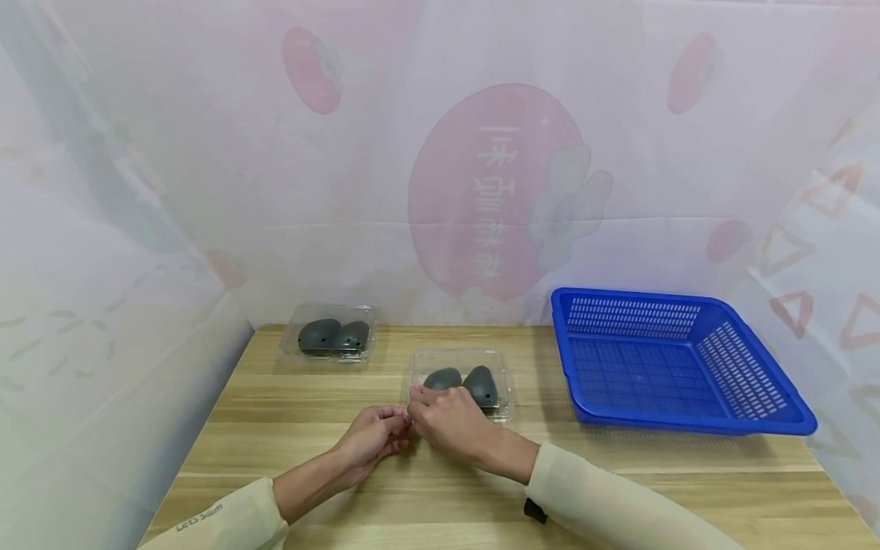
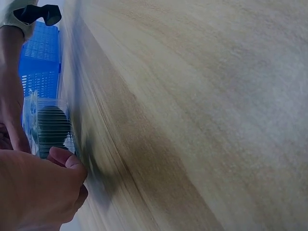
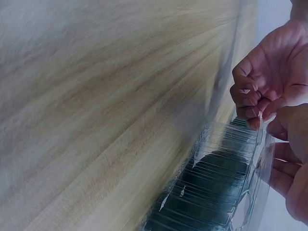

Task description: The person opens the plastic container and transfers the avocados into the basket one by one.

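A clear lidded plastic box [image 1: 455, 356] stands mid-table with two dark green, avocado-like items [image 1: 481, 384] inside. At its front left corner my left hand [image 1: 371, 444] pinches the rim between thumb and fingertips. My right hand [image 1: 450, 422] reaches over the front edge, fingertips meeting the left ones there. In the right wrist view, the right hand [image 3: 296, 168] grips the ribbed box's [image 3: 226, 144] edge, close beside the left hand [image 3: 274, 67]. The left wrist view has the left hand [image 2: 43, 187] at the box's near end [image 2: 53, 102]; fingers partly hide that corner.
Another clear box [image 1: 364, 312] with two dark green items [image 1: 319, 334] stands at the table's back left. A blue perforated basket [image 1: 632, 374] is on the right. Printed cloth [image 1: 344, 153] hangs behind the wooden table [image 1: 275, 397].
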The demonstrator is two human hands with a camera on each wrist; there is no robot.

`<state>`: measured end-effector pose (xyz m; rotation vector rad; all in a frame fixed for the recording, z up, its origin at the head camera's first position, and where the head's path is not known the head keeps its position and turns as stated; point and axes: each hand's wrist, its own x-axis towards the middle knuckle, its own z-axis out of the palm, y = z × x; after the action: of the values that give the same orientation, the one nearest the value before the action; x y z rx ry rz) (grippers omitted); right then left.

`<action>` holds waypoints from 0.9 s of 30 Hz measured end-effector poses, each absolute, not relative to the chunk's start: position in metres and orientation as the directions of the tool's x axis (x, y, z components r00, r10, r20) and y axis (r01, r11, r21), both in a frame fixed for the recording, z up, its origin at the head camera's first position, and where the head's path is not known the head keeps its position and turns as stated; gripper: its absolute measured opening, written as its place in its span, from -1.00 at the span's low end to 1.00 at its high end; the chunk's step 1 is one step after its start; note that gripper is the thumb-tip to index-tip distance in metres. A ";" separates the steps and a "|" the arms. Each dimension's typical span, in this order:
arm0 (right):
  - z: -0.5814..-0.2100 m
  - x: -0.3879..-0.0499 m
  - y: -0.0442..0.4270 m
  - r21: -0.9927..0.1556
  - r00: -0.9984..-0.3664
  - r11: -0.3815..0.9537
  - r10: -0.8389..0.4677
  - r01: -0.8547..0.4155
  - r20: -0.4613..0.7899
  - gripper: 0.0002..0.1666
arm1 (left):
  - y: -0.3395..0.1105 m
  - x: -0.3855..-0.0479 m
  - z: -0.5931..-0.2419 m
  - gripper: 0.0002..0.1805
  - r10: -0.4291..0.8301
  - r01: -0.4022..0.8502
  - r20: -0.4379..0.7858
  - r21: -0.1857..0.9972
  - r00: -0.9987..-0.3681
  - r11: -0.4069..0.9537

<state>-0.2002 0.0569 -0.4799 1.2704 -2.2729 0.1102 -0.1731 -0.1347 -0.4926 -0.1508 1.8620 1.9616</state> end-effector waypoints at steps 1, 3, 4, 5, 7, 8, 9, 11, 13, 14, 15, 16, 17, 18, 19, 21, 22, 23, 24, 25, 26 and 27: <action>-0.480 -0.200 0.057 0.166 -0.422 0.555 -0.765 -0.815 0.486 -0.83 | -0.134 -0.173 -0.492 -0.79 0.229 -0.379 -0.368 0.925 -0.901 -0.005; -0.479 -0.200 0.057 0.134 -0.427 0.553 -0.755 -0.823 0.497 -0.86 | -0.134 -0.173 -0.492 -0.79 0.226 -0.383 -0.372 0.924 -0.900 -0.003; -0.479 -0.200 0.057 0.121 -0.428 0.552 -0.751 -0.825 0.503 -0.88 | -0.134 -0.173 -0.492 -0.79 0.223 -0.385 -0.375 0.923 -0.900 -0.001; -0.479 -0.199 0.058 0.115 -0.428 0.552 -0.747 -0.826 0.509 -0.89 | -0.134 -0.173 -0.492 -0.79 0.221 -0.388 -0.378 0.922 -0.899 0.000; -0.479 -0.199 0.059 0.100 -0.425 0.548 -0.739 -0.830 0.523 -0.92 | -0.133 -0.174 -0.491 -0.79 0.218 -0.389 -0.380 0.921 -0.899 0.005; -0.479 -0.198 0.060 0.097 -0.426 0.549 -0.736 -0.830 0.525 -0.92 | -0.133 -0.174 -0.491 -0.79 0.218 -0.388 -0.380 0.922 -0.899 0.007; -0.480 -0.198 0.061 0.090 -0.429 0.549 -0.735 -0.831 0.525 -0.93 | -0.134 -0.173 -0.490 -0.78 0.217 -0.387 -0.380 0.922 -0.899 0.011; -0.481 -0.197 0.063 0.073 -0.440 0.550 -0.735 -0.832 0.515 -0.90 | -0.134 -0.173 -0.490 -0.78 0.219 -0.385 -0.379 0.923 -0.899 0.018; -0.482 -0.198 0.066 0.046 -0.456 0.547 -0.740 -0.836 0.495 -0.85 | -0.134 -0.173 -0.489 -0.79 0.223 -0.382 -0.378 0.924 -0.899 0.024; -0.483 -0.198 0.068 0.033 -0.466 0.547 -0.742 -0.836 0.482 -0.80 | -0.135 -0.173 -0.490 -0.79 0.224 -0.380 -0.376 0.924 -0.899 0.027; -0.484 -0.198 0.070 0.015 -0.472 0.543 -0.744 -0.840 0.473 -0.75 | -0.135 -0.173 -0.490 -0.80 0.224 -0.378 -0.375 0.925 -0.900 0.029; -0.485 -0.198 0.072 -0.001 -0.477 0.539 -0.744 -0.842 0.467 -0.70 | -0.135 -0.173 -0.490 -0.80 0.224 -0.378 -0.374 0.925 -0.900 0.030; -0.485 -0.198 0.074 -0.015 -0.479 0.534 -0.745 -0.845 0.464 -0.64 | -0.135 -0.173 -0.491 -0.80 0.223 -0.376 -0.373 0.926 -0.901 0.032; -0.485 -0.198 0.075 -0.032 -0.478 0.525 -0.745 -0.851 0.465 -0.59 | -0.135 -0.172 -0.491 -0.80 0.221 -0.374 -0.372 0.927 -0.901 0.034; -0.486 -0.198 0.077 -0.046 -0.475 0.516 -0.746 -0.855 0.468 -0.54 | -0.135 -0.172 -0.491 -0.80 0.217 -0.374 -0.372 0.927 -0.902 0.037; -0.486 -0.198 0.080 -0.067 -0.466 0.498 -0.746 -0.865 0.475 -0.49 | -0.134 -0.172 -0.491 -0.80 0.213 -0.372 -0.372 0.927 -0.904 0.038; -0.487 -0.198 0.081 -0.075 -0.464 0.491 -0.746 -0.868 0.477 -0.48 | -0.134 -0.172 -0.490 -0.80 0.209 -0.373 -0.372 0.927 -0.904 0.039; -0.487 -0.198 0.081 -0.080 -0.463 0.488 -0.747 -0.869 0.476 -0.47 | -0.134 -0.172 -0.491 -0.80 0.209 -0.371 -0.371 0.928 -0.905 0.039; -0.487 -0.199 0.082 -0.081 -0.463 0.486 -0.748 -0.870 0.476 -0.47 | -0.133 -0.171 -0.491 -0.79 0.208 -0.371 -0.371 0.928 -0.905 0.040; -0.488 -0.198 0.083 -0.085 -0.463 0.486 -0.747 -0.870 0.476 -0.47 | -0.133 -0.171 -0.490 -0.79 0.207 -0.372 -0.372 0.927 -0.905 0.040; -0.488 -0.198 0.083 -0.085 -0.465 0.487 -0.747 -0.869 0.476 -0.48 | -0.132 -0.171 -0.490 -0.79 0.207 -0.372 -0.372 0.927 -0.905 0.041; -0.488 -0.198 0.084 -0.087 -0.468 0.490 -0.745 -0.867 0.475 -0.49 | -0.132 -0.171 -0.490 -0.79 0.207 -0.372 -0.373 0.927 -0.905 0.042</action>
<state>-0.1982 0.0841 -0.4878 1.3452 -2.3644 0.4510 -0.1710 -0.1321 -0.4898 -0.1667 1.9205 1.9168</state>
